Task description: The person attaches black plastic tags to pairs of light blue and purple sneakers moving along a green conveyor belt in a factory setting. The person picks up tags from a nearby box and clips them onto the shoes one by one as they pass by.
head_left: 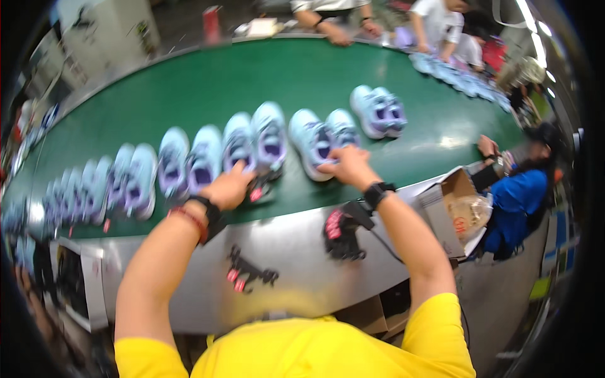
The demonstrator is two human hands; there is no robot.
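Looking down over a yellow shirt (315,349) at a green belt (252,75) packed with light blue and purple shoes, laid in pairs in a row running from near left to far right, probably so each pair is easy to grab in turn. The left hand (228,188) sits on the near end of one pair (252,142) about mid-row, with one finger stretched up onto a shoe and the rest curled under; it looks like a touch more than a grip, and I can't tell if the fingers are clamped on anything. The right hand (350,167) is over the next pair (324,137) just to the right, fingers bunched down at the near ends of the shoes, seemingly pinching something there, though it's too blurry to be sure. Both wrists have black bands, and the left has a red one too. A dark tag with red bits (259,189) lies on the belt's near edge by the left hand. On the grey counter (296,277) in front there's a black clip tool (249,272) and a black corded tool (343,233), parked within reach. A person in blue (517,201) sits at the right beside an open carton (450,208), and others work at the far end.
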